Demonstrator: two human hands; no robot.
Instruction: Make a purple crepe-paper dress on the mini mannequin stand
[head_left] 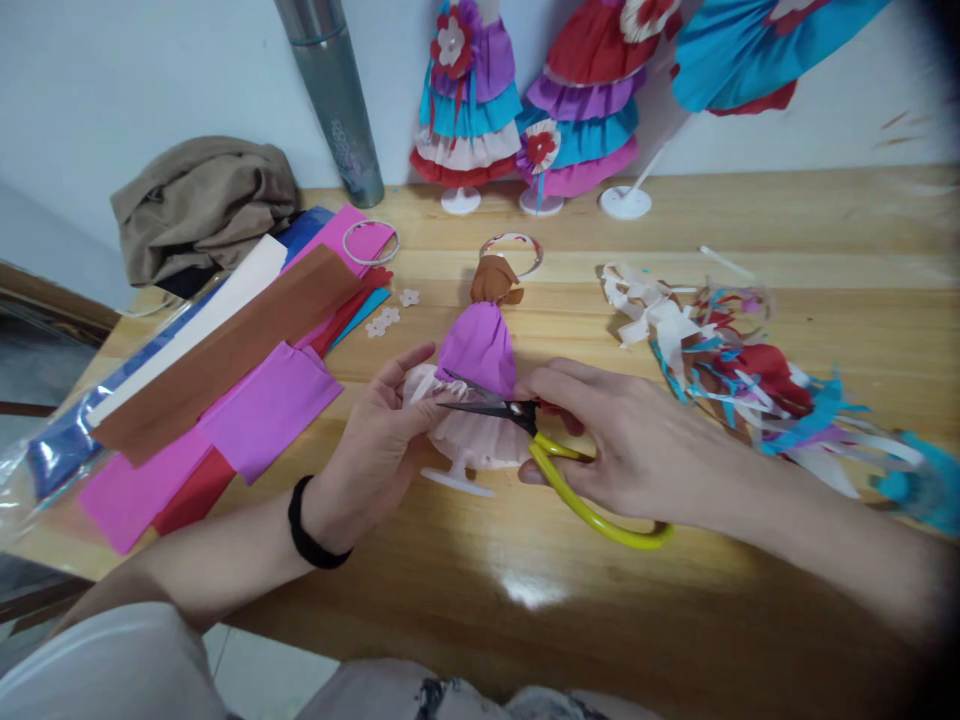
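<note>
A small paper dress on a stand lies on the wooden table in front of me, with a brown top (493,280), a purple layer (478,345) and a white ruffled skirt (480,443). My left hand (394,415) grips the skirt's left side, thumb on the front. In my right hand (600,430) are scissors (607,522) with yellow handles and dark blades. The blades are parted and point left, across the lower edge of the purple layer. The dress's round white base (457,483) shows below the skirt.
Folded crepe paper, including a brown sheet (232,350), lies left beside a cloth bundle (202,205). Paper scraps (757,370) are heaped right. A bottle (341,110) and finished-looking paper dresses (472,110) stand by the wall. Tape rolls (371,242) and small flower cutouts (384,321) lie nearby.
</note>
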